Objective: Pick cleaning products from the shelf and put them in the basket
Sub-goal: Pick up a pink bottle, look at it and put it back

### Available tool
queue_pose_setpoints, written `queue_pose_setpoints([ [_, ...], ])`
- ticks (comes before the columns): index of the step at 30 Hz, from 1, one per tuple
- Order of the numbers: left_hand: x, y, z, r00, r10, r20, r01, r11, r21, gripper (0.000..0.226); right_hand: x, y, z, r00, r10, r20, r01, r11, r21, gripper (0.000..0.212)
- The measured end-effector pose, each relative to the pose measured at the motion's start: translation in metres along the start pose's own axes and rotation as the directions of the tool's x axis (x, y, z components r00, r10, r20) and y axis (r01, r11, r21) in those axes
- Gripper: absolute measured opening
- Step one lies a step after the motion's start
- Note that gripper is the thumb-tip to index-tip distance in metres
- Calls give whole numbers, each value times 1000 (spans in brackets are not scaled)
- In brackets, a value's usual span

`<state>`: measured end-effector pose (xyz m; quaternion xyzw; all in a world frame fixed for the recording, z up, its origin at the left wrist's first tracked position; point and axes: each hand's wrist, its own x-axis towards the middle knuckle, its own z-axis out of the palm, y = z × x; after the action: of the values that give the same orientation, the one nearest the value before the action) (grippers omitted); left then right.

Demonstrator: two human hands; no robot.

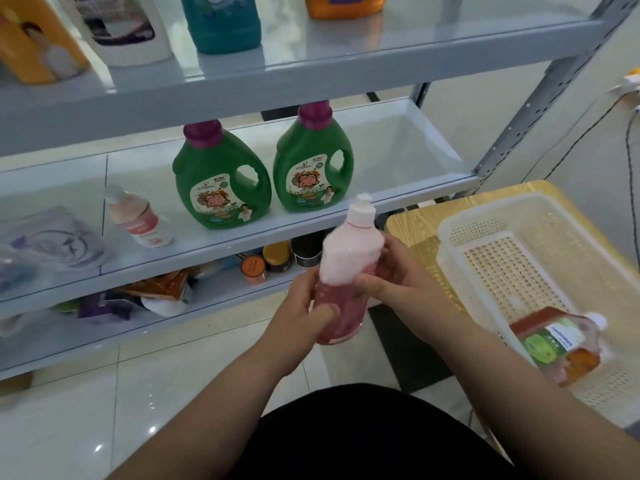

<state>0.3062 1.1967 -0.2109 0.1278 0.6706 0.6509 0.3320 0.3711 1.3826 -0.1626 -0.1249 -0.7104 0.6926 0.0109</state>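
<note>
I hold a pink bottle (346,258) with a white push-pull cap upright in front of the grey metal shelf (381,199). My left hand (308,303) grips its lower body from the left, and my right hand (391,275) grips its middle from the right. The white perforated basket (491,237) sits to the right on a wooden table, apart from the bottle. An orange refill pouch (561,344) lies inside the basket near its front.
Two green detergent jugs (221,181) (313,164) and a small pink bottle (140,216) stand on the middle shelf, clear pouches at its left. More bottles fill the top shelf; jars and packets crowd the bottom one. Cables run across the floor at right.
</note>
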Motion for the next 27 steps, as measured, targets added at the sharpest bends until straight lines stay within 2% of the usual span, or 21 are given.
queue_pose_setpoints([
  [4, 19, 7, 24, 970, -239, -34, 214, 918, -333, 39, 3, -2, -24, 999, 21, -36, -19, 998, 67, 49],
  [8, 27, 10, 42, 947, -316, -61, 260, 863, -433, 33, 2, -4, -44, 998, 62, -30, -59, 994, 92, 46],
  [11, 30, 11, 53, 955, -292, -55, 259, 908, -330, 35, 1, -5, -57, 998, 64, -5, -63, 995, 77, 48],
  [12, 32, 11, 57, 964, -263, -43, 242, 932, -269, 46, 1, -5, -63, 998, 62, -1, -61, 995, 81, 47],
  [15, 35, 15, 63, 986, -164, -11, 164, 986, -25, 97, -1, -2, -80, 999, 36, 41, -39, 997, 68, 45],
  [16, 38, 15, 64, 990, -136, -33, 137, 990, 29, 103, -2, -3, -84, 998, 27, 62, -30, 998, 57, 47],
  [17, 39, 16, 65, 993, -104, -61, 109, 991, 79, 102, -3, -4, -87, 997, 12, 78, -14, 1000, 25, 49],
  [19, 41, 18, 69, 993, -23, -116, 46, 978, 205, 87, -5, -7, -94, 997, -46, 64, 57, 983, -174, 47],
  [20, 41, 19, 71, 990, 11, -141, 28, 960, 277, 80, -4, -11, -98, 996, -81, 42, 90, 949, -302, 39],
  [22, 39, 20, 76, 980, 54, -193, 25, 922, 387, 74, -2, -20, -105, 993, -117, -5, 102, 888, -448, 24],
  [24, 35, 21, 81, 970, 88, -227, 27, 888, 458, 71, 1, -30, -109, 988, -151, -21, 116, 836, -537, 32],
  [27, 29, 18, 83, 964, 145, -223, 9, 822, 570, 67, 7, -43, -107, 981, -193, -5, 124, 649, -750, 44],
])
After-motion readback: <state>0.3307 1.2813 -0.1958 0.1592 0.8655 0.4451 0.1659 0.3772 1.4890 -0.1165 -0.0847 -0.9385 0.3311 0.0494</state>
